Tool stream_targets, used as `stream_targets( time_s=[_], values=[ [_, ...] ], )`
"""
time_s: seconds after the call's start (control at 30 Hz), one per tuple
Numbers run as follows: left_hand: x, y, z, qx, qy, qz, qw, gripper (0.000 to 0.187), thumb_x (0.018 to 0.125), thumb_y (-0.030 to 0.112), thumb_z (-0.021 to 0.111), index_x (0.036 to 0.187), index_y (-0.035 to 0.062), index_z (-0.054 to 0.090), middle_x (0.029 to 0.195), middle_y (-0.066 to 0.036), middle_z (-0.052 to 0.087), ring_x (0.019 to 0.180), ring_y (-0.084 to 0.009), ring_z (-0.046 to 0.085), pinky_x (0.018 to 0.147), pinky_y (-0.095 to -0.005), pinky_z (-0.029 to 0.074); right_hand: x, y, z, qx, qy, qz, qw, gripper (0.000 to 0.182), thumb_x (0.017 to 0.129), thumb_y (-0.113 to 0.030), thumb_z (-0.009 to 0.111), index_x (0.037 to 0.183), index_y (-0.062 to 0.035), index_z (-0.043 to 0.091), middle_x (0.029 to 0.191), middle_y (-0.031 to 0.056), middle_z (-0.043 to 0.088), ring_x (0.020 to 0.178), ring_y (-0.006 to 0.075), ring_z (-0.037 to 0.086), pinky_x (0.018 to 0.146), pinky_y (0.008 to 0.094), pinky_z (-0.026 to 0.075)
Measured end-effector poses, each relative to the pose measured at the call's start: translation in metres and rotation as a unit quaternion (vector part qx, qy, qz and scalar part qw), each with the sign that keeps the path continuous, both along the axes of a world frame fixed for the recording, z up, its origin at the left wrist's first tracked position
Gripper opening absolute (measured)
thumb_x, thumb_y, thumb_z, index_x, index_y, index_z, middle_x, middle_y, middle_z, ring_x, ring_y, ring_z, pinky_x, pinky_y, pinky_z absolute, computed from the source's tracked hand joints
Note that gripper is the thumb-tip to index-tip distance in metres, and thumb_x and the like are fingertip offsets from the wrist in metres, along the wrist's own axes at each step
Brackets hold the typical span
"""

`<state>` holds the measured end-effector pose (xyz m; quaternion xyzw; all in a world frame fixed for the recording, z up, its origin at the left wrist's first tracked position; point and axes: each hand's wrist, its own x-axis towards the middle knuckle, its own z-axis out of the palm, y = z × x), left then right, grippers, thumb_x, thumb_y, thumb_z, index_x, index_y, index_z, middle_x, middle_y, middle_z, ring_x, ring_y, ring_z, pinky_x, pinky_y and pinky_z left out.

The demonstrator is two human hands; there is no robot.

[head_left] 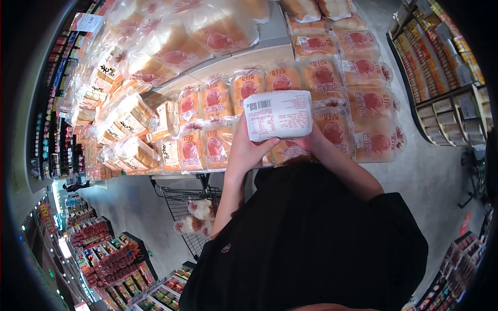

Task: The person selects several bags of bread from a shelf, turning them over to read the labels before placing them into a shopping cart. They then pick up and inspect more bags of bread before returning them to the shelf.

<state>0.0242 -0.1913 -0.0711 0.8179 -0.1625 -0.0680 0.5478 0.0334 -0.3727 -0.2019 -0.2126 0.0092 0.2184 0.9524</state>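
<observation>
A white package [280,115] with a barcode and small red print faces up between my two hands, over rows of bagged bread. My left hand [251,147] grips its left side, with the thumb along the lower edge. At its lower right corner my right hand [310,139] holds it, the fingers mostly hidden beneath. Around and beneath it lie bread bags with red print, such as one bread bag [331,129] just to the right.
Smaller bread packs [132,116] are piled at the left of the display. A wire cart [181,207] holding several bags stands below the display edge. Shelves of goods [430,57] stand at the right. A person [76,186] is far off at the left.
</observation>
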Motion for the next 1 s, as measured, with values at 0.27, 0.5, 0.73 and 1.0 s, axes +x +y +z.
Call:
stream_targets(
  time_s=[0.27, 0.5, 0.73, 1.0],
  values=[
    [0.0, 0.002, -0.004, -0.011, 0.003, -0.005, 1.0, 0.077, 0.073, 0.009, 0.081, 0.136, 0.0002, 0.038, 0.121, -0.011, 0.06, 0.113, -0.0181, 0.056, 0.096, -0.0335, 0.045, -0.001, 0.0, -0.002, -0.005, 0.021, -0.004, 1.0, 0.056, 0.095, -0.045, 0.051, 0.136, -0.008, 0.046, 0.133, 0.01, 0.054, 0.12, 0.0242, 0.055, 0.098, 0.0461, 0.046],
    [-0.001, 0.004, -0.008, -0.008, -0.005, -0.008, 1.0, 0.076, 0.074, 0.006, 0.08, 0.136, 0.0006, 0.037, 0.122, -0.011, 0.058, 0.115, -0.0177, 0.055, 0.097, -0.0334, 0.045, -0.003, -0.001, 0.002, -0.024, 0.084, 0.0, 0.996, 0.054, 0.095, -0.044, 0.049, 0.136, -0.0088, 0.046, 0.132, 0.0096, 0.055, 0.119, 0.0243, 0.056, 0.098, 0.0448, 0.046],
    [-0.002, 0.006, -0.013, -0.03, 0.003, -0.018, 0.999, 0.075, 0.075, 0.004, 0.078, 0.137, 0.0002, 0.036, 0.122, -0.01, 0.058, 0.115, -0.0168, 0.054, 0.097, -0.0328, 0.045, -0.003, 0.0, 0.001, -0.038, 0.073, -0.008, 0.997, 0.056, 0.095, -0.046, 0.049, 0.137, -0.0095, 0.045, 0.133, 0.0089, 0.054, 0.121, 0.0246, 0.054, 0.099, 0.0454, 0.045],
    [-0.003, 0.004, -0.009, -0.026, 0.007, -0.016, 1.0, 0.075, 0.076, 0.005, 0.078, 0.137, -0.0003, 0.036, 0.122, -0.011, 0.058, 0.114, -0.017, 0.055, 0.096, -0.0329, 0.045, -0.005, -0.002, -0.003, -0.026, 0.081, 0.005, 0.996, 0.057, 0.095, -0.049, 0.048, 0.137, -0.0106, 0.045, 0.134, 0.0089, 0.053, 0.122, 0.0251, 0.053, 0.099, 0.0471, 0.044]
  ],
)
